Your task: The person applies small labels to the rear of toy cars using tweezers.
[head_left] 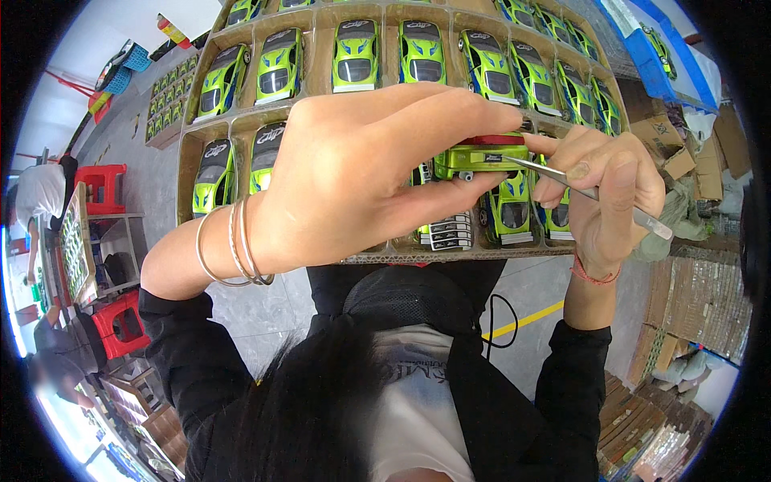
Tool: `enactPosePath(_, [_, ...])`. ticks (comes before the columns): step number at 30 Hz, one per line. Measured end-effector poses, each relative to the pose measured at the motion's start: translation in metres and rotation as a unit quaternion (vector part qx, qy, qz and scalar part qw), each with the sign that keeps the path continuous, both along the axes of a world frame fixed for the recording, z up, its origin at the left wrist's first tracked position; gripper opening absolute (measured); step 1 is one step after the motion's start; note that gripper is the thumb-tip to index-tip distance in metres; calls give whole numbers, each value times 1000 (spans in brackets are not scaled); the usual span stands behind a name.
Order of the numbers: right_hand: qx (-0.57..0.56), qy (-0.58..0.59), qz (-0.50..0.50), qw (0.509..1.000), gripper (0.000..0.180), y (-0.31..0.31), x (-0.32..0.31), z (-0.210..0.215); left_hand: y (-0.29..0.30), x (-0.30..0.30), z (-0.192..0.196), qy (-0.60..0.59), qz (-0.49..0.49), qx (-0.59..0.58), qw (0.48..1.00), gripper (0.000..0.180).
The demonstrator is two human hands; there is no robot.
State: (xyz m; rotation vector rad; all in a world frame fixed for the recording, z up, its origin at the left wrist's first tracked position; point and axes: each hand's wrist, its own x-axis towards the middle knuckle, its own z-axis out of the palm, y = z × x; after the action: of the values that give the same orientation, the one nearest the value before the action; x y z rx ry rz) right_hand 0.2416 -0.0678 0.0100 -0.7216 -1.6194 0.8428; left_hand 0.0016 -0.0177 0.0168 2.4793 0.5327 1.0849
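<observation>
My left hand (361,157) is closed on a small bright green toy car (485,161), gripping it between thumb and fingers. Its end, with a red strip above a small dark plate, is turned toward me. In my right hand (610,173) is a pair of metal tweezers (642,218), whose tip touches or nearly touches the car beside that plate. Whether the tip holds anything is too small to tell. Below the held car lies a small sheet of black-and-white stickers (448,233), partly covered by my left hand.
A compartmented tray (319,60) with rows of green toy cars spreads under my hands. Red stools (120,325) and co-workers (56,361) are at the left. Stacked flattened cardboard (695,309) stands at the right, with a blue-edged bin (683,88) behind it.
</observation>
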Motion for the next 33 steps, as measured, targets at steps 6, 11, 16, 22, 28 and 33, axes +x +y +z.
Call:
enactPosePath(6, [-17, 3, -2, 1000, 41, -2, 0, 1, -4, 3, 1, -13, 9, -5, 1000, 40])
enactPosePath(11, [-8, 13, 5, 1000, 39, 0, -2, 1, 2, 1, -3, -40, -36, 46, 997, 30])
enactPosePath(16, [-14, 0, 9, 1000, 40, 2, 0, 3, 2, -4, 0, -11, -46, 38, 998, 26])
enactPosePath(22, [-87, 180, -56, 978, 42, 19, 22, 2, 38, 23, 21, -32, 17, 117, 993, 23])
enactPosePath(28, [-156, -18, -92, 983, 42, 21, 31, -24, 147, 105, 8, -67, 53, 217, 972, 41])
enactPosePath(33, [-181, 18, -59, 982, 34, 21, 29, -27, 200, 139, -38, 51, 122, 153, 979, 37])
